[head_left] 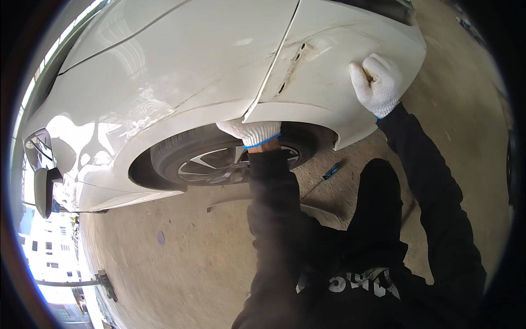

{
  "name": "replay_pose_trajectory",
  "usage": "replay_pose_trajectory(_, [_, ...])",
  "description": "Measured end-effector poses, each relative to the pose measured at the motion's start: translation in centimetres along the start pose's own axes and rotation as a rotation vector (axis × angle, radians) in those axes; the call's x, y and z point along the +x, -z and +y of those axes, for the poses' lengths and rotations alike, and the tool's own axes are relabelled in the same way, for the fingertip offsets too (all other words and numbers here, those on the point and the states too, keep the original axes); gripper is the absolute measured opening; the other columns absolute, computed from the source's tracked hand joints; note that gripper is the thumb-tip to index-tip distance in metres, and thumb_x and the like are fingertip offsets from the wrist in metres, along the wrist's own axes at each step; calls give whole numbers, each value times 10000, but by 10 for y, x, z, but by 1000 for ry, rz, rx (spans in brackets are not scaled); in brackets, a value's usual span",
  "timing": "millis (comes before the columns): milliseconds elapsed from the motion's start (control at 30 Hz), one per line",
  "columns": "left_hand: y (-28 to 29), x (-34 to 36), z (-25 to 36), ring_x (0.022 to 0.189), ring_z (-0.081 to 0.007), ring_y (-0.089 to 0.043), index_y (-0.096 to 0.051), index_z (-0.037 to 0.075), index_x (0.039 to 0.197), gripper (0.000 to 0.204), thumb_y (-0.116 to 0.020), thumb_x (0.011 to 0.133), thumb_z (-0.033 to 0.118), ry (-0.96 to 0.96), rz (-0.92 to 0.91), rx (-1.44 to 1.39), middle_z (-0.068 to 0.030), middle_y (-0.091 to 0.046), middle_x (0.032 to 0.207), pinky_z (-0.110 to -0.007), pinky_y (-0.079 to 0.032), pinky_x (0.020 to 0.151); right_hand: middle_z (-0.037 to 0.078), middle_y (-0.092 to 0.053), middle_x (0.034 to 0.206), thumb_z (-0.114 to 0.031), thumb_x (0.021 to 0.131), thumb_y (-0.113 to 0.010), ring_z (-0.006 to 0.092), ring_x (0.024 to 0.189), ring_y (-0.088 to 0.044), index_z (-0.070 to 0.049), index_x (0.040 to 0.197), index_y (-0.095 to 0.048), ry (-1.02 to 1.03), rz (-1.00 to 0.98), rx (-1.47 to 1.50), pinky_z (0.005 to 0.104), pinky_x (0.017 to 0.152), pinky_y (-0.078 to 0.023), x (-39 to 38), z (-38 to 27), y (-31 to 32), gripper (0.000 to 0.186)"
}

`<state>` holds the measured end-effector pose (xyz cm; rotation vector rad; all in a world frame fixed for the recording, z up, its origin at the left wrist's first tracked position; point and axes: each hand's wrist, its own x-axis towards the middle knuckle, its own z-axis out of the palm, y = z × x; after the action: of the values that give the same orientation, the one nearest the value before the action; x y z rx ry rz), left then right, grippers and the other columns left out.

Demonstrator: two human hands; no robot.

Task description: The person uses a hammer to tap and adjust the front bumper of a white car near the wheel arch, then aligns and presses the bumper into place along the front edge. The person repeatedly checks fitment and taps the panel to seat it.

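Note:
A white car's fender (203, 71) meets its bumper cover (329, 82) at a seam above the wheel arch. Near the seam the cover has several small dark slots and brown scuffs. My left hand (255, 130), in a white knit glove with a blue cuff, reaches up into the arch at the seam's lower end; its fingers are hidden behind the panel edge. Below it is the wheel (205, 167), partly covered by my forearm. My right hand (378, 85), gloved alike, is curled into a loose fist against or just in front of the cover, with nothing visible in it.
A screwdriver (332, 171) with a blue and black handle lies on the concrete floor beside my knee. Near it is a curved grey strip (323, 213), partly behind my arm. A small round disc (160, 237) is farther left. The car's side mirror (43, 192) juts out at far left.

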<state>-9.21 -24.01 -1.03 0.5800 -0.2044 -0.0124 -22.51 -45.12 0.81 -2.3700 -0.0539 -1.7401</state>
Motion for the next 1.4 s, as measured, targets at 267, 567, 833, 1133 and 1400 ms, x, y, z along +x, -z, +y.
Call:
replay_pose_trajectory(267, [-10,-11,14,1181,-239,-555,-522,78,1315,480,-370,1045,445,-185,-9,113,-77,-552,1324,-406,-464,1033,54,-387,530,-57,810,-728,240,459,-391,-86,563,-389,19,13,21,382,449,-298,-1,3,-1,420])
replay_pose_trajectory(567, [58,3,-22,1131,-237,-580,-502,0,1313,500,-456,1027,407,-450,118,777,-157,-581,1262,-393,-490,968,56,-375,524,-22,769,-697,243,436,-363,-99,554,-356,41,3,10,370,427,-304,-2,4,-3,411])
replay_pose_trajectory(833, [-4,-10,4,1269,-262,-527,-472,74,1405,554,-380,1052,491,-312,154,227,-105,-524,1406,-456,-455,1077,59,-350,527,-29,757,-694,257,431,-367,-117,557,-322,105,53,-39,386,430,-316,-2,8,-9,432])
replay_pose_trajectory(1133, [13,-34,11,1034,-365,-594,-614,-31,1244,419,-663,828,-35,-989,-263,1231,-222,-593,1126,-427,-460,969,8,-572,634,-87,925,-695,101,538,-507,-49,677,-580,-496,66,801,277,490,-384,7,-30,6,275])
replay_pose_trajectory(1400, [-3,-43,32,1049,-339,-608,-707,-26,1061,272,-634,799,-30,-892,-232,1452,-212,-657,1106,-422,-471,962,62,-645,747,-164,991,-572,130,664,-618,1,836,-628,-154,-214,909,254,584,-499,83,-37,8,233])
